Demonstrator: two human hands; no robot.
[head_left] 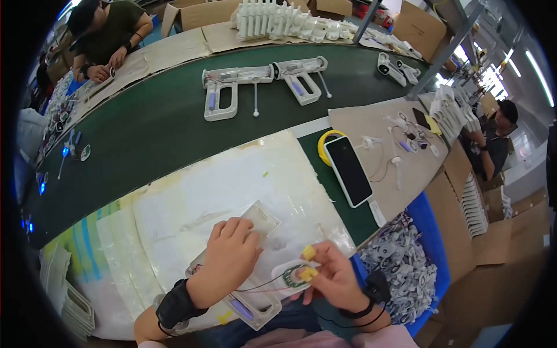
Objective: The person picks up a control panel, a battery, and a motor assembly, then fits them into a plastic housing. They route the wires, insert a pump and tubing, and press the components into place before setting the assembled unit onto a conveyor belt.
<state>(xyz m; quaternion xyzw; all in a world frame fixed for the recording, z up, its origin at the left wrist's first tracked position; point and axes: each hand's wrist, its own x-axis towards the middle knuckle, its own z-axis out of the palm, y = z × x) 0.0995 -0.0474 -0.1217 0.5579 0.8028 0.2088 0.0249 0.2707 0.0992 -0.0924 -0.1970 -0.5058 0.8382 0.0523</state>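
Observation:
A translucent white toy-gun shell lies on the white work surface in front of me. My left hand rests across the shell with curled fingers, gripping it and hiding its middle. A purple cylinder sits in the shell's grip, near my body. My right hand, with yellow covers on its thumb and a fingertip, pinches a small green circuit board set against a white rounded part. Thin dark and reddish wires run from this board toward the shell under my left hand.
Two similar toy guns lie on the green belt. A phone leans on a yellow tape roll. At my right, a blue bin holds many small parts. White shells stand at left. Other people sit across and at right.

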